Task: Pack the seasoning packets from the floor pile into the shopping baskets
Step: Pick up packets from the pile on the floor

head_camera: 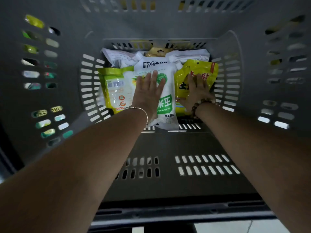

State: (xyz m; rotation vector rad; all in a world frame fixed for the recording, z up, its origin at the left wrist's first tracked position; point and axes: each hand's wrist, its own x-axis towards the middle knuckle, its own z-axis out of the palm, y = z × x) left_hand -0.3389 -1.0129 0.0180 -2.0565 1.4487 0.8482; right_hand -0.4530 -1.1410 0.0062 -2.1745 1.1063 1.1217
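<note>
Pressing flat on white packet point(169, 89) inside grey basket point(168, 174): left hand point(149, 91), fingers straight. Right hand point(196, 91) fingers bent on yellow packet point(198, 67); grip or press, cannot tell.

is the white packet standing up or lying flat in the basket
Lying flat: the white packet rests face up in the basket, under the left hand.

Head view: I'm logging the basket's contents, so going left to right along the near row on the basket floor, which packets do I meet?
From the left: yellow-green packet → white pouch with a green label → yellow pouch with red lettering.
</note>
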